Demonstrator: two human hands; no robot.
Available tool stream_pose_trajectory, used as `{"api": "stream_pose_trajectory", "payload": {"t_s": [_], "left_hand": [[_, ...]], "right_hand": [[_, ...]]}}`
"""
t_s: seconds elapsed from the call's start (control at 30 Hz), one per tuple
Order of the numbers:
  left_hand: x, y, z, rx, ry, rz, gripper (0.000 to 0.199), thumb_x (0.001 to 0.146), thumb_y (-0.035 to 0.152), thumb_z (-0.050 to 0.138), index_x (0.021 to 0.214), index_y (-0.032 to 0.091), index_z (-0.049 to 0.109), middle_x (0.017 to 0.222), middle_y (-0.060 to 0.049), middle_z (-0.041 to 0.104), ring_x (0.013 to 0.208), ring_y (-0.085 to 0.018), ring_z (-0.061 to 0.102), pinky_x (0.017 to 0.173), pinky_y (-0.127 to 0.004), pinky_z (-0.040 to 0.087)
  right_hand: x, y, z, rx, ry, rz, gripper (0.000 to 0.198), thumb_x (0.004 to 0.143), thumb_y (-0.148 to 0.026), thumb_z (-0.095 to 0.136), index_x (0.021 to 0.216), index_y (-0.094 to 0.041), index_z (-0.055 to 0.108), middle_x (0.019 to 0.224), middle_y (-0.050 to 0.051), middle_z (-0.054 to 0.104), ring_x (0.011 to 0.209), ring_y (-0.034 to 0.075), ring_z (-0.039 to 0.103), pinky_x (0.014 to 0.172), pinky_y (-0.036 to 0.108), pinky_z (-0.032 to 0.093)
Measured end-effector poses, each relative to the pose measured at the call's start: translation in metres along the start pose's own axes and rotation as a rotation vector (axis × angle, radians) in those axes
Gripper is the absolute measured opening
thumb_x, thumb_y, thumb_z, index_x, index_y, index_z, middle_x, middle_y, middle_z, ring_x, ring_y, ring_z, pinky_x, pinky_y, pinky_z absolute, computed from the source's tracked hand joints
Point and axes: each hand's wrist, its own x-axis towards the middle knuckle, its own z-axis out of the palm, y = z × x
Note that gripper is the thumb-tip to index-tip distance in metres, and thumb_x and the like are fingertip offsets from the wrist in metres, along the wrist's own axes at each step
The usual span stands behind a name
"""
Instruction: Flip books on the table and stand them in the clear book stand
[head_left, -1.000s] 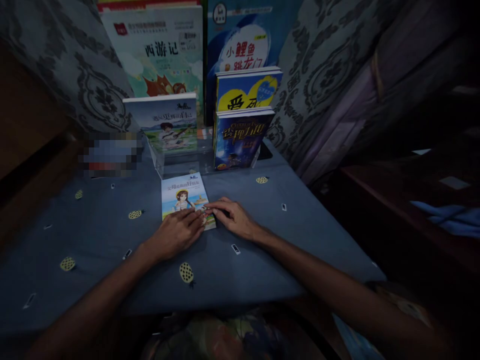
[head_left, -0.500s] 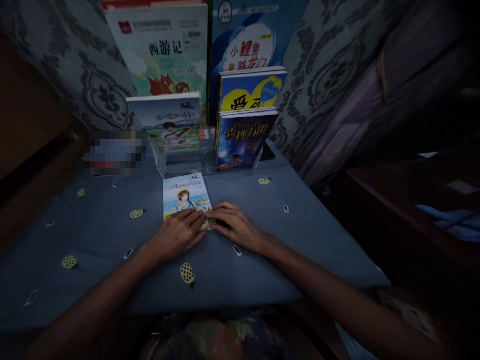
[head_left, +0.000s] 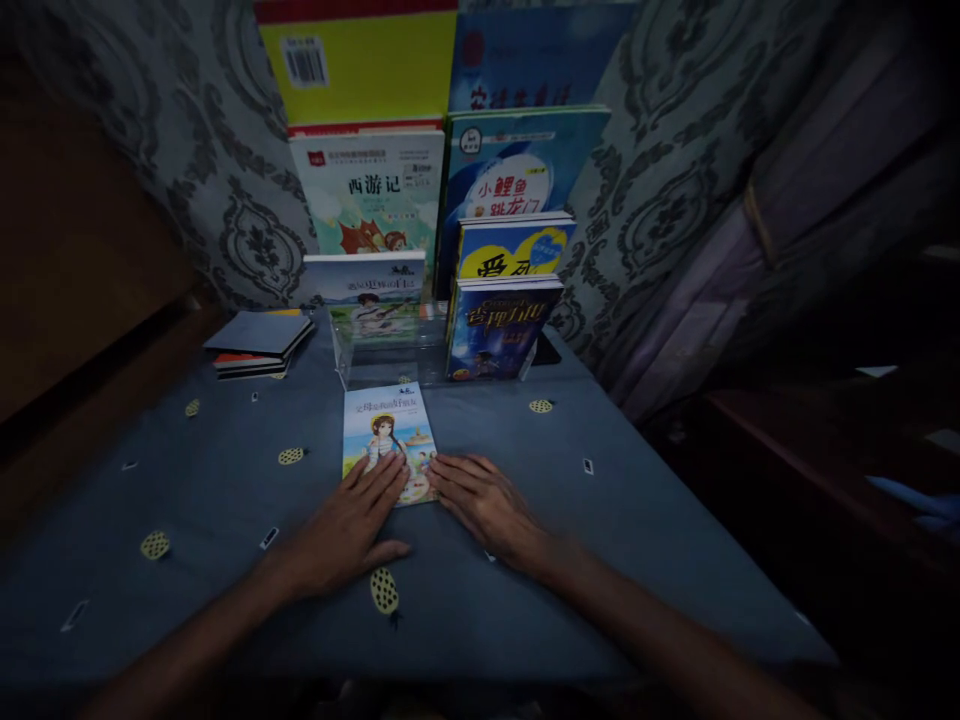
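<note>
Here, from afar, I see a table (head_left: 664, 500) bearing a clear rack (head_left: 386, 365) that props books (head_left: 421, 200) upright, probably for display; in front, a thin book (head_left: 385, 428) lies flat, left hand (head_left: 356, 525) spread on its cover, right hand (head_left: 484, 500), fingers straight, at its edge, seemingly steadying it.

We see a grey-blue surface (head_left: 660, 520) printed with dark-spotted yellow pineapples and small white tags. The flat booklet (head_left: 388, 400) shows us white, sky blue and green, with a yellow hat pictured. We find bright yellow on the barcoded book (head_left: 382, 75), gold lettering on a dark blue book (head_left: 499, 335), and dark scrolls on the pale grey wall covering (head_left: 262, 240).
</note>
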Motion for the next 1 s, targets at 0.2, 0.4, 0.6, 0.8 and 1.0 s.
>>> {"api": "stream_pose_trajectory", "payload": {"t_s": [0.2,0.4,0.6,0.8,1.0], "left_hand": [[-0.020,-0.017,0.001,-0.035,-0.010,-0.131,0.085,0.098,0.062,0.034,0.156,0.022,-0.014,0.163,-0.013,0.017,0.150,-0.027,0.018,0.120,-0.047,0.018],[-0.020,-0.017,0.000,-0.050,-0.022,-0.126,0.088,0.098,0.063,0.034,0.155,0.022,-0.018,0.163,-0.013,0.014,0.151,-0.028,0.016,0.120,-0.048,0.020],[-0.021,-0.018,0.006,-0.059,-0.009,-0.140,0.087,0.099,0.060,0.035,0.154,0.023,-0.021,0.163,-0.014,0.014,0.151,-0.028,0.014,0.120,-0.048,0.019],[-0.019,-0.016,0.003,-0.123,-0.040,-0.155,0.091,0.097,0.063,0.038,0.153,0.024,-0.022,0.163,-0.014,0.011,0.151,-0.029,0.013,0.121,-0.049,0.018],[-0.018,-0.017,-0.002,-0.168,-0.086,-0.168,0.090,0.097,0.062,0.038,0.153,0.025,-0.021,0.163,-0.013,0.009,0.151,-0.030,0.011,0.121,-0.051,0.017]], "right_hand": [[-0.001,-0.021,-0.007,-0.069,-0.121,0.041,0.044,0.100,-0.029,0.047,0.143,-0.015,0.049,0.145,0.013,0.054,0.139,0.025,0.044,0.116,0.051,0.036],[0.023,-0.062,0.006,0.082,-0.299,0.031,0.082,0.092,-0.054,0.055,0.153,-0.006,0.029,0.159,0.020,0.026,0.150,0.029,0.017,0.124,0.046,0.021],[0.050,-0.058,0.010,0.183,-0.381,0.162,0.076,0.098,-0.047,0.044,0.155,-0.004,0.017,0.162,0.020,0.009,0.152,0.028,0.004,0.124,0.048,0.016],[0.082,-0.040,0.010,0.164,-0.427,0.218,0.066,0.101,-0.037,0.034,0.153,0.002,0.022,0.161,0.022,0.016,0.151,0.028,0.008,0.123,0.045,0.015],[0.130,-0.008,0.035,0.016,-0.282,0.323,0.057,0.101,-0.031,0.031,0.149,0.000,0.035,0.158,0.020,0.030,0.150,0.025,0.021,0.122,0.042,0.019]]}}
